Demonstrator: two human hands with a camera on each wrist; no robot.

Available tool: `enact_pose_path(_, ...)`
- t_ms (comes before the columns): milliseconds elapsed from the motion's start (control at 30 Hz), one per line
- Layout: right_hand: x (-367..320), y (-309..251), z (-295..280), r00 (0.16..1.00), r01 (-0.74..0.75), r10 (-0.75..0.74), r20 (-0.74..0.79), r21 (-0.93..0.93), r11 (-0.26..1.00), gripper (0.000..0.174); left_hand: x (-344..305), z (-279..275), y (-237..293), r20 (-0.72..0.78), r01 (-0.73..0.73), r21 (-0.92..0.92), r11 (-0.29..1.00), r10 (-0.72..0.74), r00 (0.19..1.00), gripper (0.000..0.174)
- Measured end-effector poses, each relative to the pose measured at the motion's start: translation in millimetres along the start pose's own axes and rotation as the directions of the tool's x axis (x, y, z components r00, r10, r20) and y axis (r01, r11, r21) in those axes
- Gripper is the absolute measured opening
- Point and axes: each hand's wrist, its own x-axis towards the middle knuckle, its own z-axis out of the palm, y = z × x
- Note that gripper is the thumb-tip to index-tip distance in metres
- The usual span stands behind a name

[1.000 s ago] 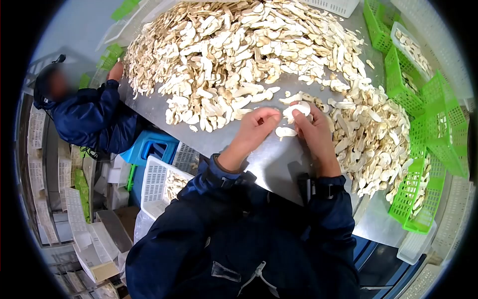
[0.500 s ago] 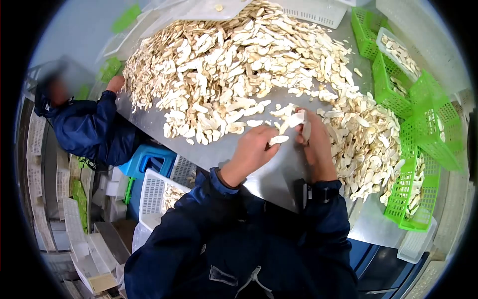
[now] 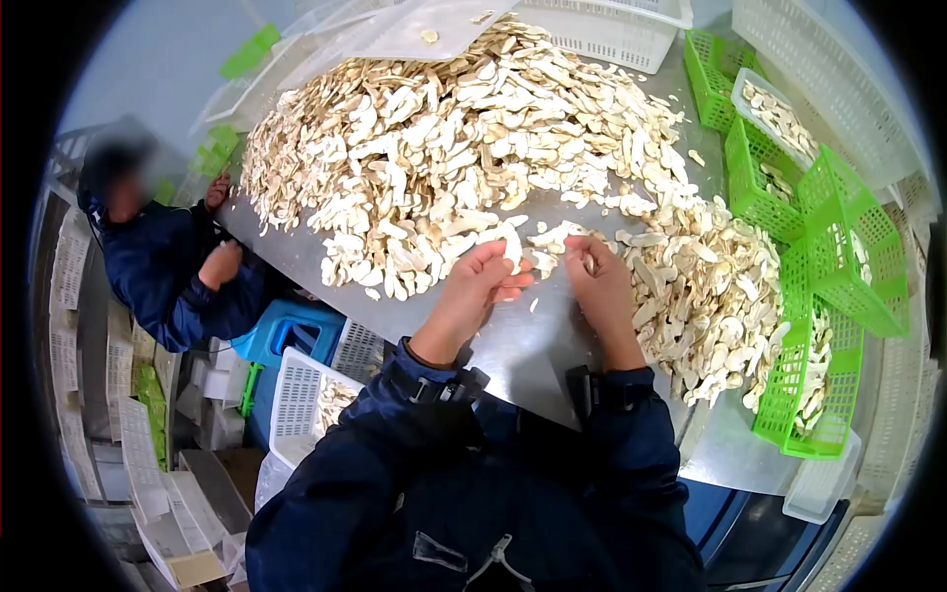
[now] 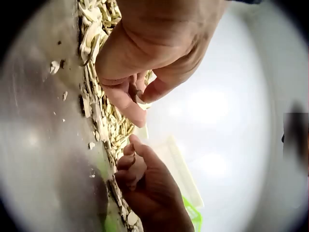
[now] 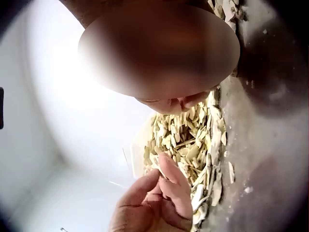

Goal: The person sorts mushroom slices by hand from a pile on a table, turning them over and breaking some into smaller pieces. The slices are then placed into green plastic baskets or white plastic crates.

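Observation:
Thumb and fingers of my left hand [image 3: 464,296] pinch a pale sliced piece, like mushroom [image 3: 512,251], raised over the metal table's near side. In the left wrist view the left hand [image 4: 154,53] has a bit of the slice [image 4: 140,98] at its fingertips. To the right, the right hand [image 3: 604,301] is bent above loose slices [image 3: 552,235], apart from the left hand; whether it holds a piece cannot be made out. Blurring covers much of the right hand in the right wrist view. A large heap of slices [image 3: 424,148] lies beyond, a smaller heap [image 3: 705,296] at right.
Green baskets [image 3: 764,202] with slices line the right edge, beside white trays. Behind the heap is a white crate [image 3: 617,39]. Another person [image 3: 163,252] is at the table's left end, near a blue stool [image 3: 271,331] and a white basket [image 3: 293,400].
My left hand has moved up and left, lifting its slice upright. The broad slice seen in the right hand is no longer visible there. The other person's second hand has come into view.

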Motion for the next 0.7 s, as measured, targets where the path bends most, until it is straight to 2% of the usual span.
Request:
enact_pose_path(33, 0.3, 4.4, 2.4, 0.992, 0.114, -0.122, -0.038, -0.175, 0.978, 0.022, 0.7, -2.3, 1.1, -0.024, -0.014, 0.003, 1.000, 0.014, 1.000, 0.023)
enact_pose_path(133, 1.0, 10.4, 4.0, 0.957, 0.288, -0.280, 0.071, -0.301, 0.909, 0.023, 0.0, -11.1, 6.1, -0.082, -0.046, 0.006, 0.999, 0.046, 0.996, 0.016)
enact_pose_path(233, 0.2, 4.0, 7.7, 0.940, 0.340, -0.307, 0.146, -0.382, 0.859, 0.025, -0.8, -17.8, 10.7, -0.112, -0.068, 0.011, 0.998, 0.069, 0.991, 0.015)
enact_pose_path(333, -0.2, 6.9, 13.0, 0.935, 0.352, -0.334, 0.121, -0.448, 0.822, 0.027, -3.2, -16.2, 15.1, -0.083, -0.034, -0.240, 0.970, 0.015, 0.996, 0.021)
enact_pose_path(367, -0.5, 8.1, 14.5, 0.941, 0.333, -0.316, 0.118, -0.477, 0.813, 0.026, -2.7, -19.1, 11.9, -0.036, -0.008, -0.286, 0.958, -0.002, 0.999, 0.028)
enact_pose_path(433, -1.0, 11.1, 15.3, 0.955, 0.292, -0.277, 0.110, -0.530, 0.796, 0.025, -4.5, -17.6, 11.4, -0.003, 0.029, -0.335, 0.942, -0.032, 0.999, 0.031)
enact_pose_path(533, 3.1, 8.3, 10.7, 0.947, 0.290, -0.310, 0.088, -0.652, 0.701, 0.021, -9.2, -17.2, 8.1, 0.033, 0.065, -0.378, 0.924, -0.057, 0.998, 0.037)
enact_pose_path(567, 2.9, 6.1, 10.4, 0.941, 0.291, -0.335, 0.045, -0.613, 0.735, 0.019, -9.3, -17.9, 5.9, 0.049, 0.068, -0.398, 0.915, -0.053, 0.997, 0.036)
enact_pose_path(633, 3.6, 5.7, 10.5, 0.970, 0.207, -0.244, -0.014, -0.482, 0.851, 0.019, -10.0, -17.7, 5.2, 0.064, 0.068, -0.412, 0.909, -0.046, 0.997, 0.034)
enact_pose_path(700, 3.0, 3.5, 11.4, 0.993, 0.101, -0.115, -0.025, -0.311, 0.945, 0.020, -12.7, -15.9, 4.6, 0.041, 0.054, -0.343, 0.938, -0.042, 0.998, 0.029)
